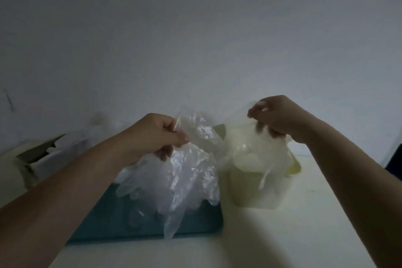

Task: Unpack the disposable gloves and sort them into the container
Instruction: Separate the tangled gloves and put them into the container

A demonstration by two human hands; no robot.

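My left hand pinches the top of a bunch of clear disposable gloves, which hangs down over a teal tray. My right hand, higher and to the right, grips a single thin glove above a pale yellow-green container. That glove drapes down into the container's open top. More gloves lie loose on the tray under the hanging bunch.
An open cardboard box stands at the back left on the white table. A plain wall rises close behind everything. A dark object shows at the right edge.
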